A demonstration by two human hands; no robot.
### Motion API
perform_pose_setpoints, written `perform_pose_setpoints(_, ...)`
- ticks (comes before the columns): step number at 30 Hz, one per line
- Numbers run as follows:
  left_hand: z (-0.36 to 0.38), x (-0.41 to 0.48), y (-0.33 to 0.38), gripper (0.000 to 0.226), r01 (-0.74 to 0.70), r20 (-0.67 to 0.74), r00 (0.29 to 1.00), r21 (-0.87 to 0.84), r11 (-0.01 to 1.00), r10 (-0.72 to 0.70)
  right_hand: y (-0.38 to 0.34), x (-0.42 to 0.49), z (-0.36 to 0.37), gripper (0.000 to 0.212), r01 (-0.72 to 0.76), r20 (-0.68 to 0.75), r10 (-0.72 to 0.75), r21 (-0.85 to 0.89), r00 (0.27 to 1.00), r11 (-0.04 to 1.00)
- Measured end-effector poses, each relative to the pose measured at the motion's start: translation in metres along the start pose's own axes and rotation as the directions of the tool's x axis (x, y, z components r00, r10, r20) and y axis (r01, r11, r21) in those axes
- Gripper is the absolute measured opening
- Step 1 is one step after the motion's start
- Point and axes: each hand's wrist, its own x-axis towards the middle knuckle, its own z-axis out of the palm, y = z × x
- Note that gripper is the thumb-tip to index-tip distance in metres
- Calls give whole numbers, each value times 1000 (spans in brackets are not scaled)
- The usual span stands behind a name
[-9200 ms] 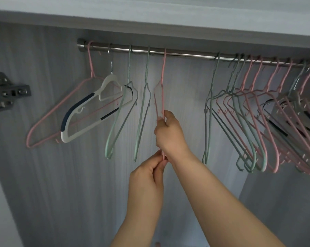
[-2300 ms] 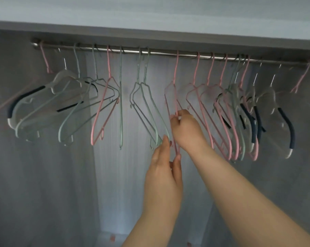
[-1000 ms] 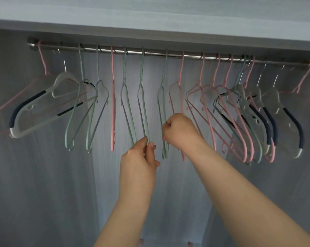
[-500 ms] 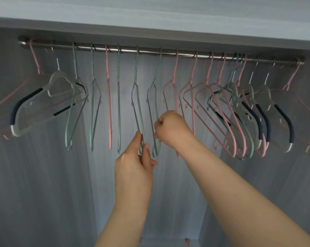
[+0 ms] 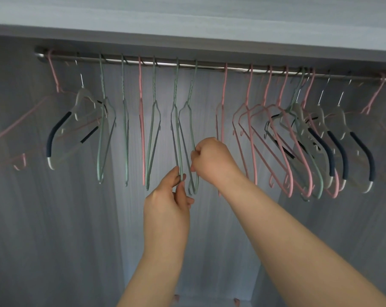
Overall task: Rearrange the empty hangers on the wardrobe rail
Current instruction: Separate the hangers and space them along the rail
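A metal rail (image 5: pixel 209 67) runs across the top of the wardrobe with several empty hangers on it. My left hand (image 5: pixel 167 204) pinches the lower end of a green hanger (image 5: pixel 176 120) near the middle. My right hand (image 5: pixel 212 161) is closed on the green hanger (image 5: pixel 191 111) just to its right. Left of these hang more green hangers (image 5: pixel 153 129), one pink hanger (image 5: pixel 141 120) and a white hanger with dark blue pads (image 5: pixel 76 129). A pink hanger (image 5: pixel 223 103) hangs just right of my right hand.
A bunch of pink hangers (image 5: pixel 265 134) and white-and-blue hangers (image 5: pixel 333 138) crowds the right end of the rail. A pink hanger (image 5: pixel 54 72) hangs at the far left end. The grey wardrobe top panel (image 5: pixel 187 27) sits just above the rail.
Both hands have shifted left along the rail from a pink hanger to the two green hangers. The green pair now hangs closer together, with a wider gap to the pink hangers on the right.
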Motion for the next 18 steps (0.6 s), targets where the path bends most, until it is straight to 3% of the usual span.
perform_pose_setpoints(2,0,-1,1,36,-14,-13,1000,7,1000,14,0,-2,-2,22,0,12,0,6,1000,1000)
perform_pose_setpoints(5,2,-8,8,37,-97,-83,992,-4,995,96,0,-18,-14,34,36,-18,-36,-21,999,999)
perform_pose_setpoints(7,8,-17,18,33,-175,-114,979,-37,984,170,4,-33,-31,32,112,-179,-130,-108,975,988)
perform_pose_setpoints(10,27,-35,31,23,-239,-5,971,-121,964,240,19,-48,-62,30,122,-394,-200,-213,897,969)
perform_pose_setpoints(14,57,-49,39,36,-228,174,952,-151,962,253,39,-46,-81,39,-112,-277,22,-313,961,943)
perform_pose_setpoints(18,74,-44,41,41,-232,239,939,-92,968,247,49,-36,-77,28,-188,-129,158,-264,979,946)
